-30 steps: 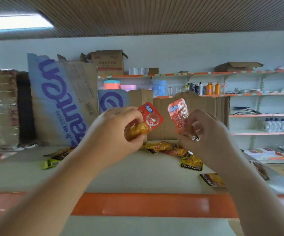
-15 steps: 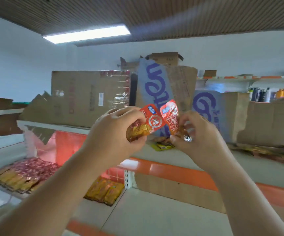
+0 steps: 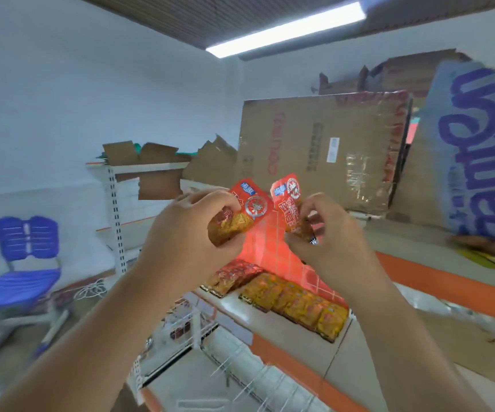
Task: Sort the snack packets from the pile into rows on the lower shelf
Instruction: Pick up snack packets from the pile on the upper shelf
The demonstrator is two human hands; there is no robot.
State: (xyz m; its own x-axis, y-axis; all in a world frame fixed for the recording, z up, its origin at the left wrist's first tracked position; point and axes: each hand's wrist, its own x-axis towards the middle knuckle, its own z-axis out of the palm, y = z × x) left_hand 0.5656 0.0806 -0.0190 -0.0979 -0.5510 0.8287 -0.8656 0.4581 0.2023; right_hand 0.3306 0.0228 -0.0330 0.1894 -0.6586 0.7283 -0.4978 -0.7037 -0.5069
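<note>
Below the left hand point(image 3: 187, 233) and right hand point(image 3: 329, 242), one red packet point(image 3: 246, 212) pinched in each, rows point(image 3: 296, 304) are laid; both should be set flat alongside.

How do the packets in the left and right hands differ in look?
The left packet shows a big silver round emblem; the right packet shows bold characters under a smaller round mark. The left packet's lower half is golden yellow; the right packet's is darker, mostly behind fingers. Both are red-topped with a blue label.
</note>
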